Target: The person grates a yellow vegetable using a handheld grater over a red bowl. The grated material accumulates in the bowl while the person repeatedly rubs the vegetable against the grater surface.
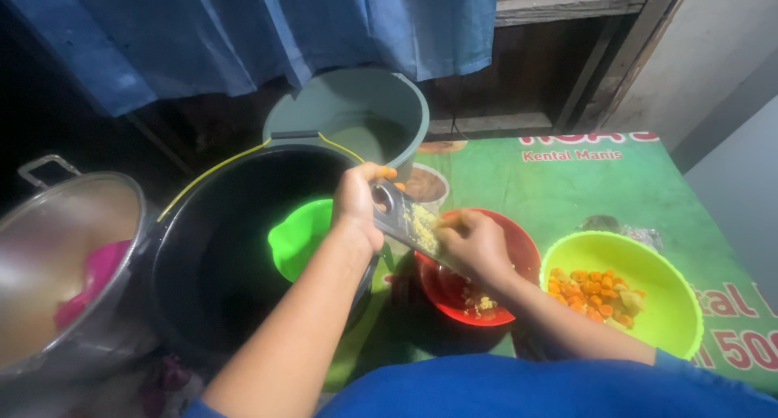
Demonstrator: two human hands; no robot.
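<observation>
Grater held slanted over the red bowl

Grater [408, 223], a flat metal one, sits between both hands above the table [567, 183]. The left hand [356, 207] is clamped around its upper end, fingers wrapped tight, keeping it tilted so the lower end points down into the red bowl [519, 248]. That slant seems meant to let the shreds slide off into the bowl, and a small pale yellow heap [480, 303] already lies on the bowl's bottom. More pale shreds cling to the grater's face.

The right hand [474, 244] presses against the lower part of the grater, fingers curled closed over something small; the piece itself is hidden under the fingers, so I cannot tell what it is. The fingertips of both hands look stained orange.

Just right of the red bowl stands a lime green bowl [656, 280] with orange and yellow chunks [596, 292] in it, close enough to be within easy reach of the right hand. Left of the hands is a large black bucket [203, 256] with a bright green scoop [300, 240] inside, and behind it a grey-green bucket [356, 110]. A metal pot [65, 264] with something pink in it stands at the far left. A blue curtain [284, 29] hangs at the back, and a green printed cloth covers the table.
</observation>
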